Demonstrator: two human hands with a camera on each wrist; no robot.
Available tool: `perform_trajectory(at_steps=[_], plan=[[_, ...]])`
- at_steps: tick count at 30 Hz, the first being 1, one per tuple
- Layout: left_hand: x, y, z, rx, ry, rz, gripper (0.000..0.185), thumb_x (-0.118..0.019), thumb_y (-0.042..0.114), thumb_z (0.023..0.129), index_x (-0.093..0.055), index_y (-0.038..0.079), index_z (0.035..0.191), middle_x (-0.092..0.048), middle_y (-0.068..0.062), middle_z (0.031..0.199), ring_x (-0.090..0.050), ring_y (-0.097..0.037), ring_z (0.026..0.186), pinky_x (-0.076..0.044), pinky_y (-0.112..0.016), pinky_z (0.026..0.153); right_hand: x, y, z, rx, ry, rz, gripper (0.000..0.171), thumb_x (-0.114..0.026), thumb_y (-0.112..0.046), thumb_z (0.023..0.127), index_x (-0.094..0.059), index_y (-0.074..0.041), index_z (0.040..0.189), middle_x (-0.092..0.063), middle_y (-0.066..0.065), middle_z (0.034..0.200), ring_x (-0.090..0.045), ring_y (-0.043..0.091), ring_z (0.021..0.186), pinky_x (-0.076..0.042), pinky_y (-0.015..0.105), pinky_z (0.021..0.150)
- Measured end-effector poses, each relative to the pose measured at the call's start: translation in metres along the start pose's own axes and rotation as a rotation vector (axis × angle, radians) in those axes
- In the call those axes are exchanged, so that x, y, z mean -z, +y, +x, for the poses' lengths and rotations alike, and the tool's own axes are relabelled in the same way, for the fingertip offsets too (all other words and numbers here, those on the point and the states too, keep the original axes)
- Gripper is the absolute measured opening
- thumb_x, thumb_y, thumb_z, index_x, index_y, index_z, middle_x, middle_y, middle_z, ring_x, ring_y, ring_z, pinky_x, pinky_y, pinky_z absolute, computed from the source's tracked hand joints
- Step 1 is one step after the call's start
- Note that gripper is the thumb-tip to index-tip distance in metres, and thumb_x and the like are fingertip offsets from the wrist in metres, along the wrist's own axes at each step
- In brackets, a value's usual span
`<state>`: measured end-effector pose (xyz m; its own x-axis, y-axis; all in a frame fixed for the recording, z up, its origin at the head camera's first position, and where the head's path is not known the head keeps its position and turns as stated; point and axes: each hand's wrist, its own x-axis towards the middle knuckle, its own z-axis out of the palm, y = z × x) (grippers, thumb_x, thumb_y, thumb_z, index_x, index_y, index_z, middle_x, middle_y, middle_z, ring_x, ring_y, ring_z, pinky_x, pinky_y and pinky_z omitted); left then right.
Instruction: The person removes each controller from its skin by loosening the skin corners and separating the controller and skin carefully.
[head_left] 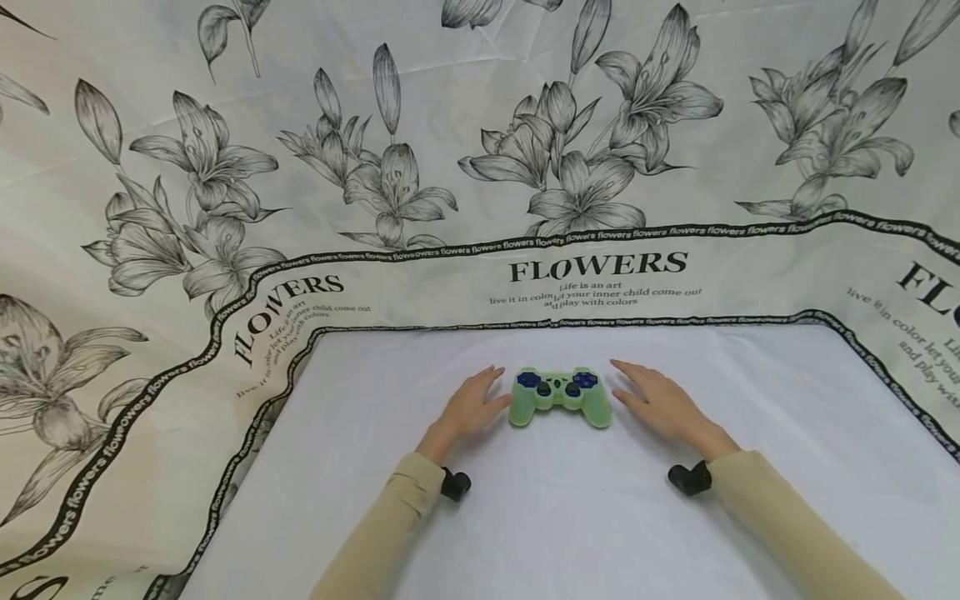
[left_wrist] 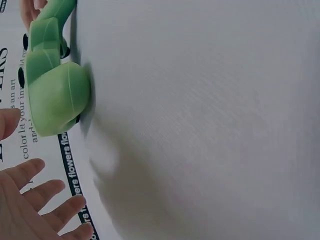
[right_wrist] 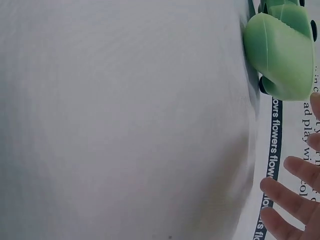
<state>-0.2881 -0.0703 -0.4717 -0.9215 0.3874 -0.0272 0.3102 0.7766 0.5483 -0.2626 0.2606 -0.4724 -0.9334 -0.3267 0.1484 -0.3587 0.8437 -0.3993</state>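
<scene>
A cream cloth printed with grey lilies (head_left: 390, 183) fills the upper half of the head view, curving down both sides with a black band of "flowers" lettering (head_left: 600, 236). Below it, a plain white sheet (head_left: 570, 517) covers the lower centre of the frame. Two tan sleeves (head_left: 390, 517) come up from the bottom edge, each with a small black wrist mount (head_left: 455, 484). The left hand (head_left: 468, 406) lies just left of centre, fingers straight and relaxed, holding nothing, its thumb near or touching the controller; I cannot tell which. The right hand (head_left: 660, 400) lies just right of centre, also released and spread. Between them, at centre, sits a green game controller (head_left: 558, 396) with dark blue buttons (head_left: 585, 380), flat on the sheet.
</scene>
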Motion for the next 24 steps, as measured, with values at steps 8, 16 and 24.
perform_trajectory(at_steps=[8, 16, 24], plan=[[-0.002, 0.008, 0.003, 0.026, 0.031, -0.116, 0.060, -0.049, 0.040, 0.096, -0.040, 0.007, 0.145, -0.044, -0.016, 0.147, -0.039, -0.033, 0.138, -0.030, -0.045, 0.116, -0.002, -0.012, 0.003, -0.039, 0.009, 0.080, 0.051, -0.046, -0.034, 0.101, -0.043, -0.005, 0.142, -0.049, 0.023, 0.140, -0.057, 0.039, 0.114, -0.046, 0.058, 0.094], [-0.003, 0.017, 0.006, 0.180, 0.020, -0.270, 0.061, -0.050, 0.045, 0.094, -0.044, 0.009, 0.143, -0.050, -0.015, 0.143, -0.048, -0.032, 0.131, -0.040, -0.048, 0.108, -0.005, -0.019, 0.010, -0.092, 0.023, 0.240, 0.058, -0.050, -0.037, 0.100, -0.037, -0.003, 0.145, -0.053, 0.025, 0.134, -0.061, 0.038, 0.109, -0.050, 0.054, 0.090], [0.000, 0.021, 0.013, 0.252, -0.001, -0.390, 0.063, -0.055, 0.050, 0.092, -0.049, 0.009, 0.140, -0.055, -0.015, 0.136, -0.057, -0.031, 0.118, -0.048, -0.046, 0.098, -0.006, -0.024, 0.016, -0.183, 0.024, 0.303, 0.063, -0.052, -0.045, 0.097, -0.039, -0.005, 0.143, -0.056, 0.024, 0.131, -0.061, 0.037, 0.108, -0.052, 0.050, 0.087]])
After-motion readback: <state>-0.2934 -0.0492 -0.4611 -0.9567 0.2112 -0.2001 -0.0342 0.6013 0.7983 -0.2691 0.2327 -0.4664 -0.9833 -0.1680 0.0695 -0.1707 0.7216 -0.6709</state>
